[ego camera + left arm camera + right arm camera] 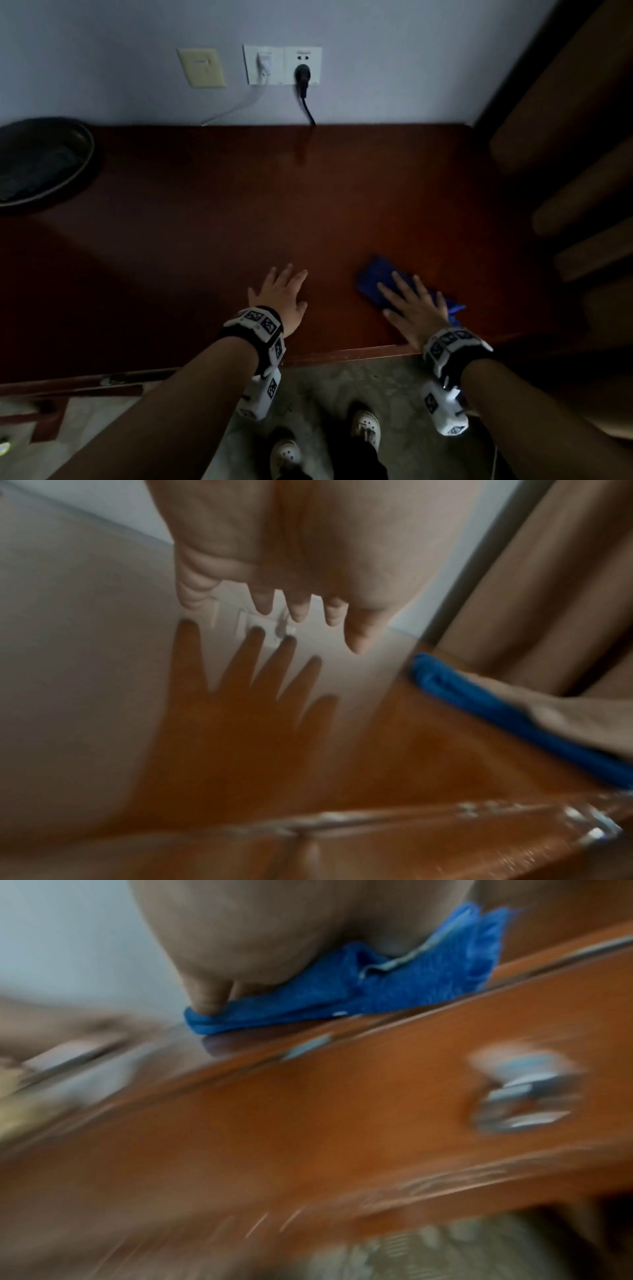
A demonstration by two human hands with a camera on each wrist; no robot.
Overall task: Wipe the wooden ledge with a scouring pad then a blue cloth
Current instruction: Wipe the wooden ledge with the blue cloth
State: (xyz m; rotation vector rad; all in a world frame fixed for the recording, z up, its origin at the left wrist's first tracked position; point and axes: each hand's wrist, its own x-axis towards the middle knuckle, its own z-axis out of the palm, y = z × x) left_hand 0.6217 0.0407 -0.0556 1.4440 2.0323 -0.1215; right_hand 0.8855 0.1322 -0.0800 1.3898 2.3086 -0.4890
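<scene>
right hand point(416, 310) is flat on the blue cloth point(375, 279), fingers straight, pressing it onto the wooden ledge point(308, 205) near the front edge on the right. left hand point(282, 298) is just beside it, fingers spread and relaxed over the bare wood, holding nothing. black plug point(302, 73) sits in the wall socket behind, dark round tray point(41, 161) at far left. wrist views are blurry.

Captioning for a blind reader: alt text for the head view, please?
The right hand presses a crumpled blue cloth flat onto a glossy dark reddish wooden ledge; the left hand rests open beside it.
</scene>
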